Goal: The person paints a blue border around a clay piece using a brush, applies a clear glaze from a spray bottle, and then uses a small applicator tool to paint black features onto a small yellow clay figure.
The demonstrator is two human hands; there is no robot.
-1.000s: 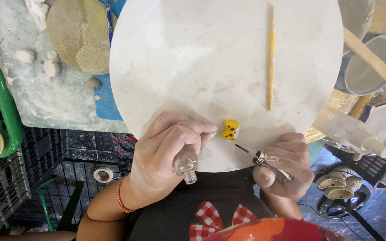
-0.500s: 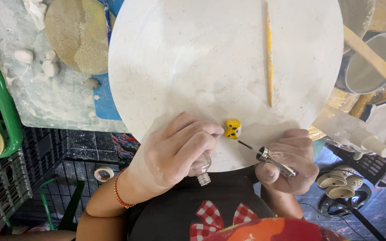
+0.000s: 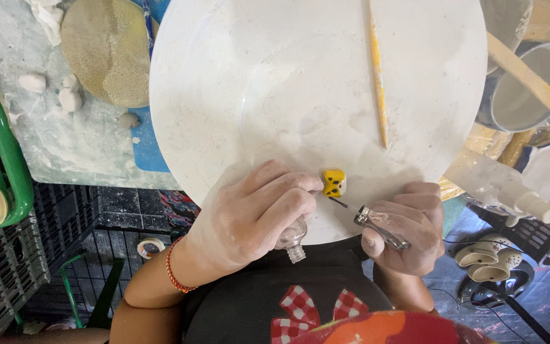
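Two of your hands work at the lower edge of the round white board (image 3: 275,83), low in the frame's centre. Your left hand (image 3: 249,216) pinches the small yellow clay piece with black marks (image 3: 334,183) at its fingertips, and a small clear glass bottle (image 3: 292,241) is tucked under its curled fingers. Your right hand (image 3: 408,232) is clamped on a thin metal-handled brush (image 3: 377,226), its dark tip just beside the piece. Higher, a yellow wooden stick (image 3: 377,76) lies on the board.

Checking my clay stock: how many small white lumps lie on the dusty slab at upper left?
3 clear ones: one lump near the green rim, two lumps touching beside the tan disc. Others may be hidden.
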